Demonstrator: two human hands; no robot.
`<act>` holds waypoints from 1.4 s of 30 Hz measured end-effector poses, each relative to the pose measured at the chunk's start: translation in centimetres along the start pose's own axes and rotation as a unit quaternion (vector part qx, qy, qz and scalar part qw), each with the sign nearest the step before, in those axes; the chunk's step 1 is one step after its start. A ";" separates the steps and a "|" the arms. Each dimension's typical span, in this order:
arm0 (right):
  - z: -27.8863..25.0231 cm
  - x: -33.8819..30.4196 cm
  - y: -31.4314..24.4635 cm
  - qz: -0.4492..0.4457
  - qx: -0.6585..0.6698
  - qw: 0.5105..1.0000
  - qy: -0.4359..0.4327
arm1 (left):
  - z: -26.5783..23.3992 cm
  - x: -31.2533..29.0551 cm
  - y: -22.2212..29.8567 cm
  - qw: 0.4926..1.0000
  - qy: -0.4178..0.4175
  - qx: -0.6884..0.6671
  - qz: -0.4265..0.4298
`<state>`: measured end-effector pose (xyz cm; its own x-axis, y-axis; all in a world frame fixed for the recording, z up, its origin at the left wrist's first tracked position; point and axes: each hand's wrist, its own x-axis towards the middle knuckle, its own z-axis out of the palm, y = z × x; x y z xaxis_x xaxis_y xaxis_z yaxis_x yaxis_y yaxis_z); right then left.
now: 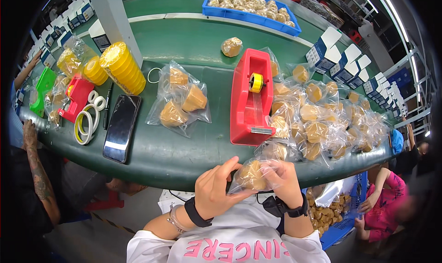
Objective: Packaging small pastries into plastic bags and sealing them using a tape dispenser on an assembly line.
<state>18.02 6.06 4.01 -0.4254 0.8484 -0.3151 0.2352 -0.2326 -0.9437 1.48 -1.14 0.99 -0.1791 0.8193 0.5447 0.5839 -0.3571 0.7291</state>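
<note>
Close to my body, at the table's front edge, both hands hold a clear plastic bag [252,174] with a tan, faceted block inside. My left hand [215,187] cups the bag's left side, thumb and fingers bent around it. My right hand [284,182] pinches the plastic on the other side. Just beyond stands a red tape dispenser [240,95] with a yellow-cored roll of tape [256,82]. Right of it lies a pile of bagged tan blocks [317,131]. To the left rests a clear bag [182,99] of three tan blocks.
A black phone [121,129], white tape rings [85,127], a second red dispenser [79,97] and stacked yellow tape rolls [120,69] lie left. A blue tray [252,18] stands at the back, a blue crate [338,230] lower right. People sit at both sides.
</note>
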 end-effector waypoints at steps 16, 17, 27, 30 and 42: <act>0.9 -0.1 0.4 -0.062 -0.106 0.992 0.032 | 0.4 -0.4 -0.4 1.000 0.002 -0.030 -0.003; 1.1 -0.1 0.4 -0.075 -0.097 0.992 0.038 | 0.3 -0.3 -0.4 1.000 -0.002 -0.018 0.017; 1.9 -1.9 -1.0 -0.194 -0.144 0.966 0.088 | -0.9 0.5 0.5 0.988 0.063 -0.106 0.088; 2.0 -2.5 -1.5 -0.211 -0.134 0.963 0.099 | -1.9 0.4 0.9 0.994 -0.002 -0.030 0.106; 3.2 -3.0 -2.3 -0.131 -0.027 0.986 0.096 | -2.6 0.9 2.5 0.987 0.027 0.002 0.157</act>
<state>15.99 2.50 6.82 -0.3066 0.9514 -0.0309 0.1877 0.0286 -0.9818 0.66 -2.46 4.38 -0.0300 0.6429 0.7654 0.6211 -0.5880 0.5182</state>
